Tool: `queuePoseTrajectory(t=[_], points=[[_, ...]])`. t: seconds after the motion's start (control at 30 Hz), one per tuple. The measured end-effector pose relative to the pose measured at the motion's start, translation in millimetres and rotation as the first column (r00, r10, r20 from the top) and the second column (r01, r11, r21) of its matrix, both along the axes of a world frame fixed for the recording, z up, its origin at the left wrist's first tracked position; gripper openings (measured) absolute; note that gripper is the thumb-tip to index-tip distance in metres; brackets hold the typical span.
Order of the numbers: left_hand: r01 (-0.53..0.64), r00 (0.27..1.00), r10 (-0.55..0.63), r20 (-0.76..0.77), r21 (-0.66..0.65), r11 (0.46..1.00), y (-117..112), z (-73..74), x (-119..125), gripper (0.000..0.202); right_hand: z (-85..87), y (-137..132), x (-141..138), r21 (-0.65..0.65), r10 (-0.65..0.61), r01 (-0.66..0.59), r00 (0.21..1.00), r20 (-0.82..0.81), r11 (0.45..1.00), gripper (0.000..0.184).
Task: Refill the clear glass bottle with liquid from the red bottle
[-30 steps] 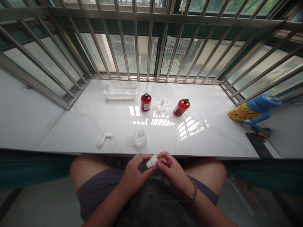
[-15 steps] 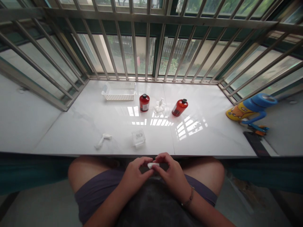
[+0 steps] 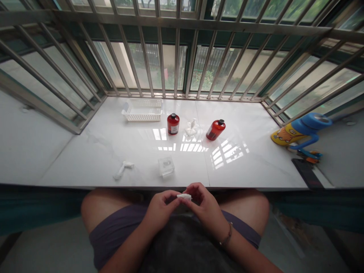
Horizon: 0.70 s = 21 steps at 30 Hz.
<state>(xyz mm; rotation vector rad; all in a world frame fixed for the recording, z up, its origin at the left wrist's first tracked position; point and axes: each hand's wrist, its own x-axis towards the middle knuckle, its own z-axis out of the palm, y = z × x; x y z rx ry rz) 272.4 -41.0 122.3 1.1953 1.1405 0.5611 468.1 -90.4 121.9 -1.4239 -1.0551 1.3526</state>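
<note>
Just in front of the table edge, above my lap, a small white piece (image 3: 184, 196) that looks like folded tissue or cloth is pinched between both hands. My left hand (image 3: 162, 206) has its thumb and fingertips closed on the left end. My right hand (image 3: 202, 203) grips the other end, thumb below and fingers curled above. Nearest on the table is a small clear box (image 3: 166, 166) with something small inside. A twisted white piece (image 3: 123, 170) lies to its left. Whether the piece in my hands is paper or fabric, I cannot tell.
Farther back on the white table (image 3: 93, 159) are a white plastic basket (image 3: 143, 115), two red bottles (image 3: 173, 125) with black caps, and a crumpled white piece (image 3: 192, 129) between them. At the right stand a blue-yellow water bottle (image 3: 295, 131) and a dark phone (image 3: 307, 173). Metal bars border the back.
My fingers have shifted slightly on the white piece, and more of it shows now. The right fingers are lifted a little. The things on the table have stayed put.
</note>
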Motion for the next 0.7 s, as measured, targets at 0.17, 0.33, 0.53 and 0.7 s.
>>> queuePoseTrajectory(t=[0.17,0.33,0.53,0.7], points=[[-0.014,0.997,0.019,0.069,-0.074,0.997,-0.8,-2.9,0.9,0.04,-4.3,2.7,-0.3,-0.06,-0.068,0.059,0.982,-0.174,0.996,0.045],[-0.077,0.985,0.095,0.145,-0.123,0.989,-1.7,-9.6,2.9,0.045,-10.5,3.9,0.8,-0.069,-0.114,0.102,0.974,-0.197,0.992,0.047],[-0.128,0.983,0.144,0.117,-0.135,0.983,1.0,-24.5,-2.0,0.048,-20.8,6.6,6.8,-0.028,-0.139,0.136,0.973,-0.186,0.99,0.049],[-0.127,0.992,0.127,0.005,-0.02,0.992,7.8,-23.7,-16.6,0.038,-30.5,23.9,47.6,0.035,-0.252,0.254,0.966,-0.056,0.967,0.055]])
